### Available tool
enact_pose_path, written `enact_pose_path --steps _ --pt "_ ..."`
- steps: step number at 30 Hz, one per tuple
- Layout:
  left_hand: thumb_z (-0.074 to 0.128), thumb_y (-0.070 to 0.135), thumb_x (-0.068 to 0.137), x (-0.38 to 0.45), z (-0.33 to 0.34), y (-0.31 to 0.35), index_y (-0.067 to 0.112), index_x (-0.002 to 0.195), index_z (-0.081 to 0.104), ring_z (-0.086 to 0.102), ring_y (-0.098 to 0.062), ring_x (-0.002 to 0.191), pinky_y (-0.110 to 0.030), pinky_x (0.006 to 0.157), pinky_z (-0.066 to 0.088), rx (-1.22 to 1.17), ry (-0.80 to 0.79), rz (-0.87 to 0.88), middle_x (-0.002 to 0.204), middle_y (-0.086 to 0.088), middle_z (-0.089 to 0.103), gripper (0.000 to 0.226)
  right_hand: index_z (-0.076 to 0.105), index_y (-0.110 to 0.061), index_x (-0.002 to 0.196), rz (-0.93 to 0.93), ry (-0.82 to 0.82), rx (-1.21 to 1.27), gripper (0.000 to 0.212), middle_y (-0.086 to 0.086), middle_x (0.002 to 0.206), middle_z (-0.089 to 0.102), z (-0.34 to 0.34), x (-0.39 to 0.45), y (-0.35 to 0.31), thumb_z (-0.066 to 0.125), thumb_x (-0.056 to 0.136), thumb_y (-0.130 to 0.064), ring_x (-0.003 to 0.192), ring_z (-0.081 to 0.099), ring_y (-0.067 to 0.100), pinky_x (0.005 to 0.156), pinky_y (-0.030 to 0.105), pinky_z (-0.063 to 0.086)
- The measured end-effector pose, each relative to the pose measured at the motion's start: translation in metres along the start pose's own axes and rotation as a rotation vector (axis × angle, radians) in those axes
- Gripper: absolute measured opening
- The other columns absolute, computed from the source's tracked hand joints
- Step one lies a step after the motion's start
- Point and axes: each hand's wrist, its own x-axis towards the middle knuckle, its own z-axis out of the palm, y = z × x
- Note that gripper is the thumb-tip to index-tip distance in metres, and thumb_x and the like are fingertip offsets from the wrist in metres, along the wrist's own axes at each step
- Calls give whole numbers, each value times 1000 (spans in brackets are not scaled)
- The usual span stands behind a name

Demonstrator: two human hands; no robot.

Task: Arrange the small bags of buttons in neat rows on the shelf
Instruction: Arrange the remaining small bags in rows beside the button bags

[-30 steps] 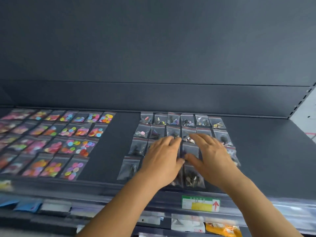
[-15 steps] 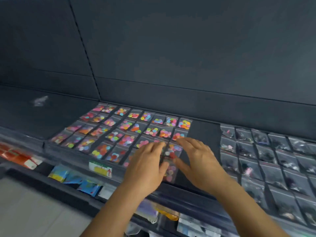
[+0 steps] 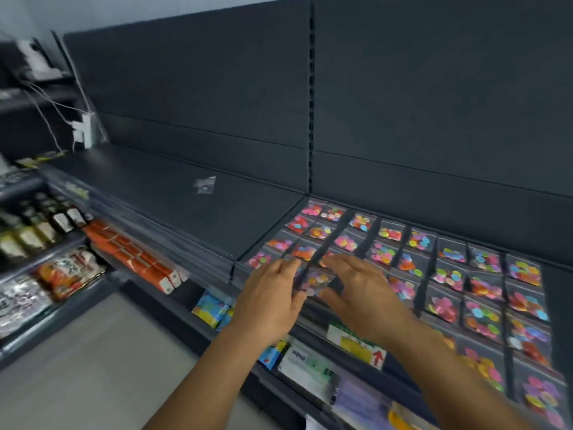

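Head view: I have swung left from the dark bags to the colourful button bags [image 3: 400, 262] on the shelf [image 3: 192, 206]. My left hand [image 3: 273, 293] and right hand [image 3: 356, 290], fingers spread flat, now frame one front-row bag [image 3: 316, 279], nudging it straight.

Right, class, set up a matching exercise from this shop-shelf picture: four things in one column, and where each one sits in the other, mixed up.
Things:
1. lone clear bag
2. orange boxes
3. dark bottles
4. bags of colourful buttons

Places:
A. in rows on the right shelf section
B. far left, lower shelf
C. alone on the bare left shelf section
D. lower shelf, just under the bare section's front edge

Pairs: 1-C, 2-D, 3-B, 4-A
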Motion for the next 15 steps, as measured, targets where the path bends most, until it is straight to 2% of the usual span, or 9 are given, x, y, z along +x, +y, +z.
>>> enact_pose_path --steps 9,15 --pt "46 38 97 69 -31 -122 20 149 24 31 -19 136 -30 113 23 31 66 -97 149 0 36 60 26 -22 147 -111 -47 -43 59 -2 152 28 41 144 -56 45 94 -43 140 24 17 116 32 19" --pt "47 37 97 136 -45 -201 21 151 19 25 -18 140 -30 115 19 35 59 -140 151 1 30 63 17 -24 149 -136 -97 -11 64 -2 154 21 65 250 -85 43 95 -46 142 18 17 117 33 15"
